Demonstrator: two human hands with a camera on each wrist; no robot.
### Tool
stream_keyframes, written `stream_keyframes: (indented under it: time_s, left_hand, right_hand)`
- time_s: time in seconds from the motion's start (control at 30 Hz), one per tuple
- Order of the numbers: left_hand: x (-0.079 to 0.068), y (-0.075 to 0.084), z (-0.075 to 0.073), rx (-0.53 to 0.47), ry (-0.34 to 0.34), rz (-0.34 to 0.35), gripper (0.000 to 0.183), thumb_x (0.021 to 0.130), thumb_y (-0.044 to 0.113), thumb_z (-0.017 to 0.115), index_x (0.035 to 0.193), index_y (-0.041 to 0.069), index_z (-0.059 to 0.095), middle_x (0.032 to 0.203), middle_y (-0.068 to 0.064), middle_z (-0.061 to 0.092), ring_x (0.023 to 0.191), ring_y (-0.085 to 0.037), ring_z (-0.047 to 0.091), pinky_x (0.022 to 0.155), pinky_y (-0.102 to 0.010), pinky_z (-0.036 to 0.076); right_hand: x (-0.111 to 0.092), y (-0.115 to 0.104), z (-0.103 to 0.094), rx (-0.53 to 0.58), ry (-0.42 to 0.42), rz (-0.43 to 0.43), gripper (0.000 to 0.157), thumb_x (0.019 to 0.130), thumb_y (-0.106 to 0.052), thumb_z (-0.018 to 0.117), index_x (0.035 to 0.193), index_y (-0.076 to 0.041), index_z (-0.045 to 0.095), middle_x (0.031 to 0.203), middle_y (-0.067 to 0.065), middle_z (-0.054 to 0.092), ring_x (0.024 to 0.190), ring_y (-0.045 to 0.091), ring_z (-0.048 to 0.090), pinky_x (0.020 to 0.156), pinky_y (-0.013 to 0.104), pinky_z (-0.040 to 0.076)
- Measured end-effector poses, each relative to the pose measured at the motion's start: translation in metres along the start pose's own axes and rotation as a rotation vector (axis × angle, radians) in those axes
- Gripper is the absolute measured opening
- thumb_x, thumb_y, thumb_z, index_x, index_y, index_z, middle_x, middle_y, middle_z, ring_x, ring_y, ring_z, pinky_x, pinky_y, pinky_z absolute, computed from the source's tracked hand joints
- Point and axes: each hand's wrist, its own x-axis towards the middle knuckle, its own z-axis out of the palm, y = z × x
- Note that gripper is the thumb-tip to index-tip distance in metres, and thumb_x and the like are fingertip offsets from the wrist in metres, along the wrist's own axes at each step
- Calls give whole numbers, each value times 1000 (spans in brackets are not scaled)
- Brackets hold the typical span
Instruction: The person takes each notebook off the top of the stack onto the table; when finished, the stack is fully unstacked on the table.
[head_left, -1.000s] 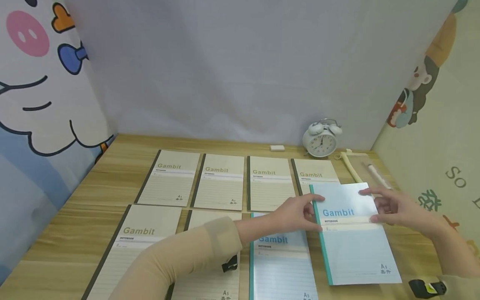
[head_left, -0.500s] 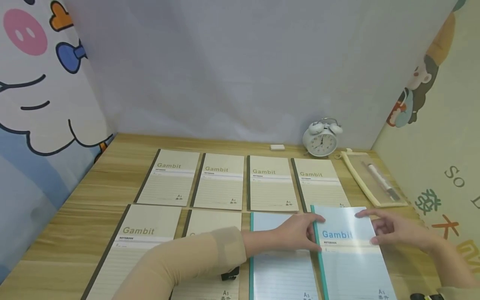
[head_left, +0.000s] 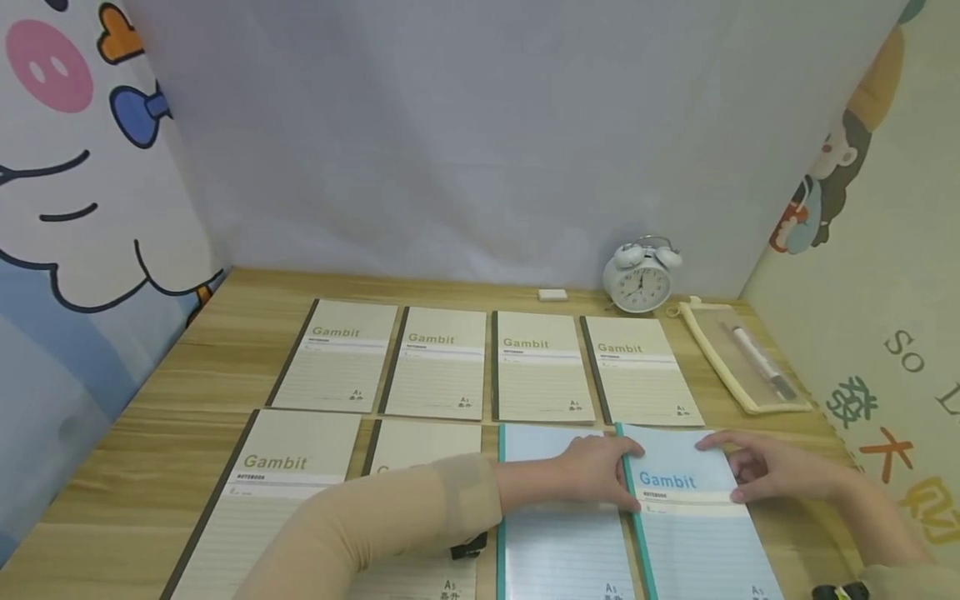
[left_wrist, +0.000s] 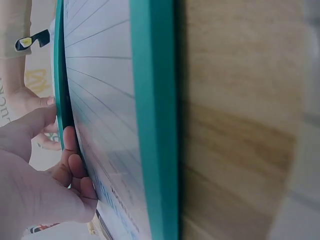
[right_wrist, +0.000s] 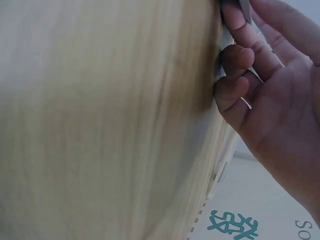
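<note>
A light-blue Gambit notebook [head_left: 701, 546] with a teal spine lies at the right end of the front row, low over the table. My left hand [head_left: 596, 468] grips its spine edge near the top, thumb and index finger on the cover. On the opposite edge my right hand [head_left: 787, 477] holds it between thumb and fingers; in the right wrist view the fingers [right_wrist: 237, 57] curl at the notebook's edge. Under my left forearm lies a second light-blue notebook [head_left: 562, 554]. In the left wrist view its teal spine [left_wrist: 155, 100] runs down the middle.
Several cream notebooks [head_left: 337, 358] with dark spines form the back row and the left part of the front row. A white alarm clock [head_left: 639, 282], an eraser [head_left: 552, 295] and a mesh pencil pouch [head_left: 738, 354] with a pen [head_left: 759, 358] stand or lie behind, near the curtain.
Both hands have brought the light-blue notebook down and toward me, from overlapping the back-row cream notebook to the spot in front of it. The pencil pouch and that cream notebook are now uncovered.
</note>
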Motion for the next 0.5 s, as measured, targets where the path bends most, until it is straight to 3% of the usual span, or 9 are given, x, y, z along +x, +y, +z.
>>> stream_keyframes:
  time_s: [0.13,0.3,0.4,0.5]
  left_hand:
    - [2,1,-1,58,2,-19,71,72,41,79,135,23,50,70,16,58,77,2,54,88,-22,39]
    - [3,3,0,132,16,-24,70,71,44,79,133,24,53,99,14,65,104,-2,54,97,-29,38]
    - [3,3,0,128,3,-30,70,72,42,79,134,23,53,88,13,67,89,-1,58,91,-25,40]
    - [3,1,-3,57,-25,-17,69,74,38,79,135,21,51,67,14,61,64,1,57,76,-17,44]
  right_hand:
    - [3,0,0,-110,31,-6,58,84,-1,66,134,2,38,77,8,64,64,-2,53,55,23,47]
    - [6,-3,0,-248,83,16,57,81,-8,72,130,-3,45,60,5,51,55,-8,40,45,20,39]
    - [7,-3,1,-266,94,31,57,80,-10,73,130,-2,46,56,6,47,53,-9,37,43,19,37]
    - [8,-2,2,-283,105,28,58,80,-12,74,130,-1,47,56,6,46,53,-8,37,43,19,36]
